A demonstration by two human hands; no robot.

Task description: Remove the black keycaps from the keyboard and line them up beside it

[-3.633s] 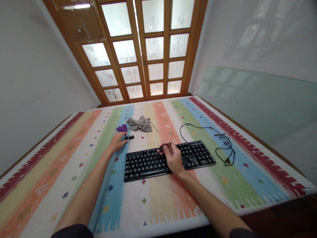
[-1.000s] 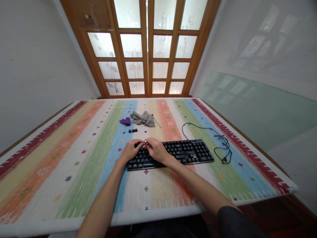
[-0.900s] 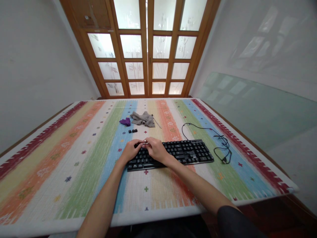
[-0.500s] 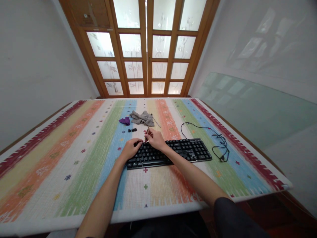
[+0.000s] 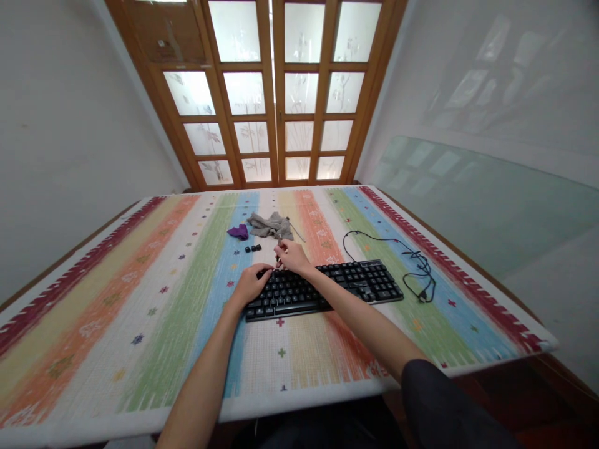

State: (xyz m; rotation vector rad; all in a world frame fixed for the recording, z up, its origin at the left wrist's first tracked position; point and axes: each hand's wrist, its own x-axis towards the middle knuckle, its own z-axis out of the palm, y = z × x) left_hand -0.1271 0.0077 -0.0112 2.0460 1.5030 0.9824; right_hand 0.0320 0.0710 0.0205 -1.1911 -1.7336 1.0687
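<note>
A black keyboard (image 5: 299,304) lies on the striped tablecloth in front of me. My left hand (image 5: 250,284) is closed about its upper left corner, with the thumb stretched toward the top row of keys. Just right of that thumb, my right hand (image 5: 292,257) pinches a small, dark, thin tool (image 5: 279,252) held upright over the keyboard's back edge. Its kind is too small to make out, and the lower end is partly hidden by the fingers. Several loose black keycaps (image 5: 253,248) sit in a row behind my left hand.
Farther back lie a crumpled grey cloth (image 5: 269,225) and a small purple cloth (image 5: 238,232). The keyboard's black cable (image 5: 423,274) is coiled on the right. The tablecloth (image 5: 187,349) covers the table up to its near edge. Wooden glazed doors (image 5: 276,125) stand beyond.
The view has shifted slightly, so the table's things appear a little farther right. Both hands keep nearly the same place at the keyboard; the right hand's pinch has turned only slightly.
</note>
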